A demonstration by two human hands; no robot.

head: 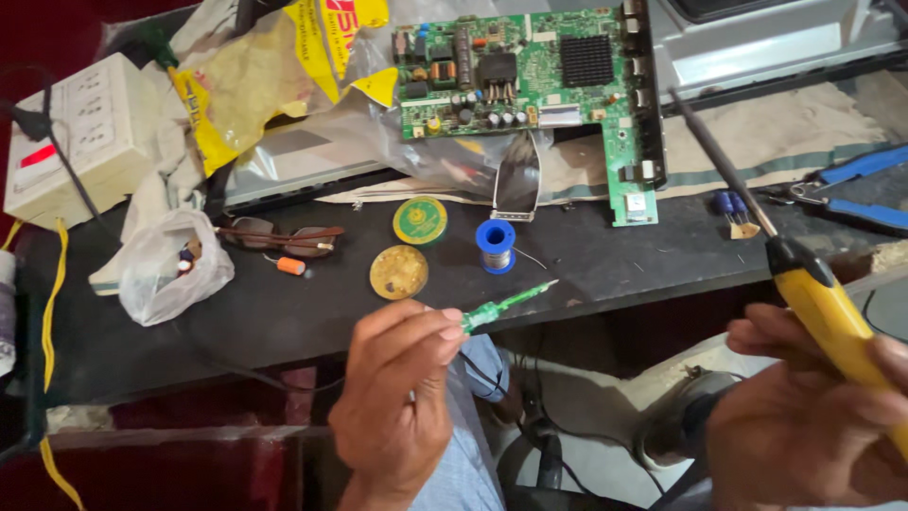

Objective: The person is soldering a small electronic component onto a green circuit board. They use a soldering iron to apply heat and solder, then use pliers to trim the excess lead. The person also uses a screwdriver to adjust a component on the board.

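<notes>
left hand (397,397) pinches green strip (506,305) | right hand (804,416) grips soldering iron (813,293)

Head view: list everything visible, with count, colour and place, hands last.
circuit board: 1, green, top centre
solder spool: 1, blue, bench centre
round tins: 2, one green-lidded, one open and yellowish, left of spool
power strip: 1, cream, far left
clear bag: 1, bench left
glasses: 1, brown, beside bag
pliers: 1, blue-handled, right
thin green tool: 1, in left hand
soldering iron: 1, yellow handle, in right hand
</notes>
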